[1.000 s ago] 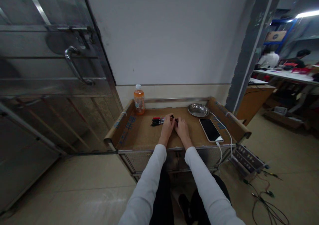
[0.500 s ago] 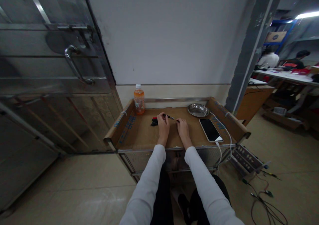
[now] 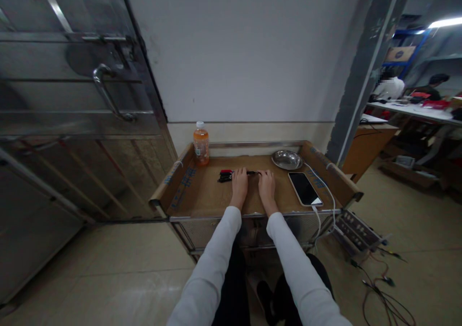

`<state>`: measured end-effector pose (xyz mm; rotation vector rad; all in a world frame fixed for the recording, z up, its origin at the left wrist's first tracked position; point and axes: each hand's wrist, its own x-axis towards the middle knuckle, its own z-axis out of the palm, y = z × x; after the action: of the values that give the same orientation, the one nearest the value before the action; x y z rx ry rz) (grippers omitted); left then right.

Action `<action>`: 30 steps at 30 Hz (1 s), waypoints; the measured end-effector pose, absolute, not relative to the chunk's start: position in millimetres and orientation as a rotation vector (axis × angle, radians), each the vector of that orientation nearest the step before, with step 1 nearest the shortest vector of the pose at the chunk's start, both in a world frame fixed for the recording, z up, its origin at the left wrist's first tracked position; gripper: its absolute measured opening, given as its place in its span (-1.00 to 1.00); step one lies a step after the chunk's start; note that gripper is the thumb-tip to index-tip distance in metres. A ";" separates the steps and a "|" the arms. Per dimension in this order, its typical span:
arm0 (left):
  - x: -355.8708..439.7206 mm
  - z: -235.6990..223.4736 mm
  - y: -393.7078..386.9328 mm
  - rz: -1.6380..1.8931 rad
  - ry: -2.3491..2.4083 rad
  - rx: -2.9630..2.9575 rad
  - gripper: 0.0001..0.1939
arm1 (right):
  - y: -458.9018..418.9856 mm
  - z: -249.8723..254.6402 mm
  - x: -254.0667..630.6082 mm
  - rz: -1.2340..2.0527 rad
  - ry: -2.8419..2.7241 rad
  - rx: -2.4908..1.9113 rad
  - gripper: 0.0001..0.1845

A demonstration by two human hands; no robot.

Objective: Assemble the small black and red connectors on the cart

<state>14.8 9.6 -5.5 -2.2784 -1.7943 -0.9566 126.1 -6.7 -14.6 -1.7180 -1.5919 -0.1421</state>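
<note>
Black pen (image 3: 253,173) runs left-right between the hands, about level with the fingertips. Left hand (image 3: 239,185) grasps one end; right hand (image 3: 267,185) meets the other, pinch or touch, can't tell. Neither clearly nearer. Other pens (image 3: 225,175) just left of left hand.

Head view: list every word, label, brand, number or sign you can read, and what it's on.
Nothing legible.
Cardboard lining: blue print at left and right, too blurred.
Orange bottle: label too small.
Background box: round dark mark, too small.
Grey pillar: pale marks, unreadable; can't tell if writing.
</note>
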 end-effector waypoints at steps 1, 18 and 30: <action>15.6 -5.1 8.7 -0.915 -1.770 -2.285 -0.79 | -6.4 -15.3 126.1 -0.139 -1.593 -1.714 -0.64; 17.4 -21.1 18.5 -0.999 -1.536 -2.628 -0.78 | -0.6 -21.9 126.3 -0.104 -1.701 -1.714 -0.61; 18.0 -12.8 11.8 -0.967 -1.728 -2.356 -0.82 | -2.3 -23.9 126.9 0.085 -1.563 -1.561 -0.69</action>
<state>18.0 11.8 -12.8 -2.3563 -1.7277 -0.9673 126.9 -2.3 -23.9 -1.5612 -1.5628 0.0851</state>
